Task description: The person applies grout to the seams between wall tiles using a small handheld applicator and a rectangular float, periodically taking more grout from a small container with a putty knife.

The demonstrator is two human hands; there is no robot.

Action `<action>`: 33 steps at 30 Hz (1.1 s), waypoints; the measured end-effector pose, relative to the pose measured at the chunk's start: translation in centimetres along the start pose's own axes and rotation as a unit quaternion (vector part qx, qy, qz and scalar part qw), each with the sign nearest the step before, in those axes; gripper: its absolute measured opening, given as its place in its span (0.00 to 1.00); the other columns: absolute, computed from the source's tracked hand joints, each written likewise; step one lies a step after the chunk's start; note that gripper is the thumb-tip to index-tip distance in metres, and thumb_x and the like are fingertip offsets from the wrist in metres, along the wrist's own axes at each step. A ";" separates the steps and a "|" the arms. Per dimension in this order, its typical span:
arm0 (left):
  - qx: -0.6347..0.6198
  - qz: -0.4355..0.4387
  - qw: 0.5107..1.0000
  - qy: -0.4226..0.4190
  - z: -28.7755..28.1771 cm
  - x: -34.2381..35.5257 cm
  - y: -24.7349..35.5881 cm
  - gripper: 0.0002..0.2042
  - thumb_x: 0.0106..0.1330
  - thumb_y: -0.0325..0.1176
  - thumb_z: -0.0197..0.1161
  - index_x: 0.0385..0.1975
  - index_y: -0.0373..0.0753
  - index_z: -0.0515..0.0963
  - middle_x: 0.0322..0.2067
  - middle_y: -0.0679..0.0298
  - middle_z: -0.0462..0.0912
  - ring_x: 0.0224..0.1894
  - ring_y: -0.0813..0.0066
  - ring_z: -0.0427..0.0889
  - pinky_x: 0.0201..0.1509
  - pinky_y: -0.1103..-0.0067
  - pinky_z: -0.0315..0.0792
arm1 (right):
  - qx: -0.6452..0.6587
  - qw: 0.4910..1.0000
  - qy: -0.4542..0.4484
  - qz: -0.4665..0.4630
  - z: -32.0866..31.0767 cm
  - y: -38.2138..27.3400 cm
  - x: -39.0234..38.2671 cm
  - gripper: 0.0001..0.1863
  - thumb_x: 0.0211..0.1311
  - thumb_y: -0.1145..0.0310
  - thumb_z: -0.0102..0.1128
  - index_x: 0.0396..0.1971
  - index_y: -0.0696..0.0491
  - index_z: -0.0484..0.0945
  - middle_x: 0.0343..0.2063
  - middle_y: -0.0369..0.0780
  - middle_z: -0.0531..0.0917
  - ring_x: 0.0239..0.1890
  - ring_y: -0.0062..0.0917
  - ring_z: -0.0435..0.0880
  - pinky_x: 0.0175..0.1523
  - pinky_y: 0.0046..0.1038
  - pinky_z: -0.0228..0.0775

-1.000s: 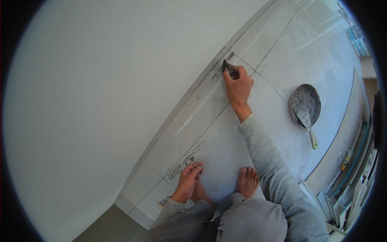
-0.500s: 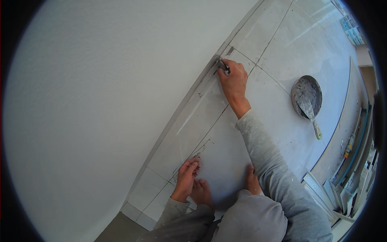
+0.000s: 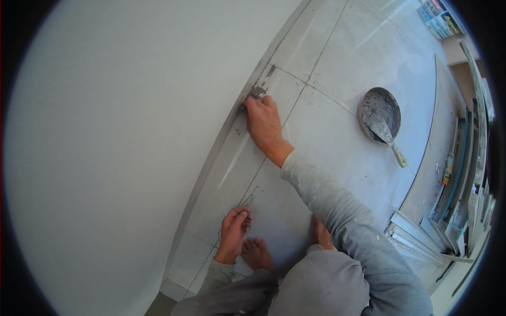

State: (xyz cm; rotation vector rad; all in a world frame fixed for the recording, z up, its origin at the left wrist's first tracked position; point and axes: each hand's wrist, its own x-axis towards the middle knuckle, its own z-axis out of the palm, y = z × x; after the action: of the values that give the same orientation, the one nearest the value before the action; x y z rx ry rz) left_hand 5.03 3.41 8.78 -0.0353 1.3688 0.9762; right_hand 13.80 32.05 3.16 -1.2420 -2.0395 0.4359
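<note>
The right hand [image 3: 263,124], gripping a small scraper [image 3: 255,94], has slid nearer along the wall-floor joint [image 3: 226,131]. Left hand [image 3: 233,231] rests curled, holding nothing, on the tile floor [image 3: 327,131]. Grey smears remain ahead; joint behind looks clean.

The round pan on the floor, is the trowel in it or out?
In. The trowel's blade lies inside the round pan, its handle sticking out over the rim.

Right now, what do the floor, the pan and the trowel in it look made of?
Floor tiles: looks like ceramic or porcelain, pale grey with a slight sheen; thin grout lines and streaks of reflected light show.
Pan: round and grey, crusted with dried paste; material under the crust unclear.
Trowel: blade appears metal, paste-smeared; handle is yellowish, maybe wood.
</note>
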 end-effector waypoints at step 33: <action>0.296 0.301 0.831 0.360 -10.4 -0.3 -3.1 0.06 0.72 0.24 0.57 0.43 0.34 0.80 0.29 0.71 0.76 0.29 0.85 0.70 0.33 0.83 0.66 | 0.070 0.956 0.029 0.283 -1.3 1.1 4.9 0.10 0.63 0.74 0.61 0.42 0.59 0.74 0.32 0.58 0.84 0.38 0.58 0.85 0.44 0.50 0.77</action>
State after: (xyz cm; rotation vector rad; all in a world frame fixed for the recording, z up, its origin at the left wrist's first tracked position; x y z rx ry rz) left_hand -1.38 -4.40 4.68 0.5882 2.4402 1.0433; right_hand 13.98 36.81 5.32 -1.7204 -1.5460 0.7827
